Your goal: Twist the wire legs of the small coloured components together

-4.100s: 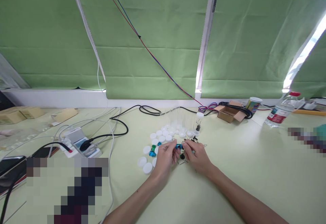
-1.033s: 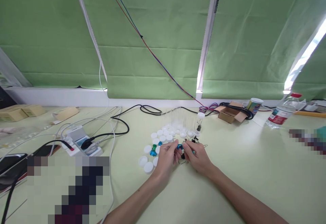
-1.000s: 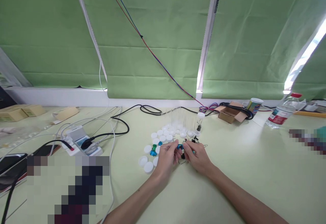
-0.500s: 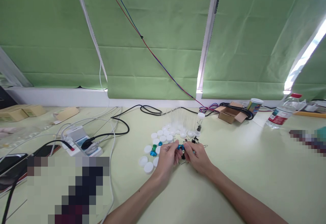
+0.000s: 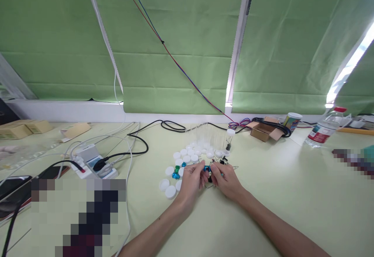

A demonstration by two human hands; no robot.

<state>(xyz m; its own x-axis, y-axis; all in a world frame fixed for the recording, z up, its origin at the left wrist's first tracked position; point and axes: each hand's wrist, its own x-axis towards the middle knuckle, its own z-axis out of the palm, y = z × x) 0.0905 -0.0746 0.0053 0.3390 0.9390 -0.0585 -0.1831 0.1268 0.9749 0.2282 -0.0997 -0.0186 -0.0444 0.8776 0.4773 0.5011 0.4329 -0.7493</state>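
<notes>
Between my fingertips is a small shiny blue piece (image 5: 207,168) with a dark spot; its exact kind is too small to tell. My left hand (image 5: 193,178) pinches it from the left, and my right hand (image 5: 224,178) grips its other side. Several small black parts with thin metal wires (image 5: 223,160) lie just beyond my right hand. Left of my left hand are a green piece (image 5: 177,169) and a blue piece (image 5: 175,176) among several white round caps (image 5: 170,192). Clear tubes (image 5: 206,136) stand behind them, and a capped clear tube (image 5: 229,143) holds something dark.
A power strip (image 5: 101,167) with black and white cables lies to the left. At the back right are an open cardboard box (image 5: 261,132), a printed canister (image 5: 291,121) and a water bottle (image 5: 325,128). Yellowish boxes (image 5: 17,130) sit far left. Green blinds (image 5: 175,74) hang behind the table.
</notes>
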